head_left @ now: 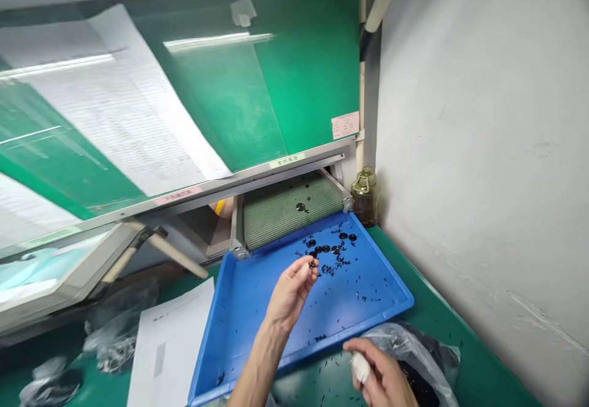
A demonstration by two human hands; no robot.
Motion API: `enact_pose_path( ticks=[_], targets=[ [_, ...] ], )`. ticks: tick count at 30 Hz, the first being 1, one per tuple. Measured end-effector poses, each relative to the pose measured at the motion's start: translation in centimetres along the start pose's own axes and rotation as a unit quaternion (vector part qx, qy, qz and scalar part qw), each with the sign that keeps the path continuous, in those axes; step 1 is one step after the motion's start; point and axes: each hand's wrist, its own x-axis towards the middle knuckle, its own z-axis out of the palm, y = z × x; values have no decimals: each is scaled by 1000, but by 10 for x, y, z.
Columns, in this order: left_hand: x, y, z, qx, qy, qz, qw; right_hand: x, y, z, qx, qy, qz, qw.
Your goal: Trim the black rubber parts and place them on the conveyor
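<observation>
My left hand [291,293] is over the blue tray [262,321], its thumb and fingertips closed on a small black part [313,262]. Round black rings [326,248] and small black branched pieces [339,261] lie in the tray just beyond those fingers. At the lower right, my right hand [384,373] has its index finger and thumb apart, and nothing shows between them. A white covering [360,368] wraps the right thumb. Beside and partly beneath this hand sits a clear plastic bag [396,336] with black parts [416,382] inside.
A green ribbed conveyor belt [276,210] ends at the tray's far edge, carrying a few black pieces. A bottle [365,201] stands by the wall [478,149]. Left of the tray lie a white sheet [172,345] and plastic bags [115,339]. A green panel [313,75] rises behind.
</observation>
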Motion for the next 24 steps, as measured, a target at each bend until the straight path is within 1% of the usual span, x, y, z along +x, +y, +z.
enact_pose_path(
  ticks=[2,3,6,10,13,17,21,24],
  targets=[
    [-39,-3,-1,-120,2,-45,992,-2,-15,-2,-35,5,-38,999],
    [-56,-4,-1,-150,4,-55,987,-5,-24,-2,-59,17,-60,996],
    [-98,-7,1,-184,2,-64,981,-14,-49,1,-130,52,-119,983],
    [-135,-12,1,-192,-3,-65,979,-29,-72,11,-195,62,-174,963],
    [-153,-15,-2,-199,5,-71,977,-39,-79,19,-220,40,-197,955],
    [-167,-18,-7,-214,20,-62,975,-48,-81,26,-254,15,-221,941],
    [-176,-22,-12,-178,47,-17,983,-54,-83,33,-320,13,-263,910],
    [-180,-28,-17,-141,73,15,987,-56,-87,41,-371,5,-282,885]
  ],
)
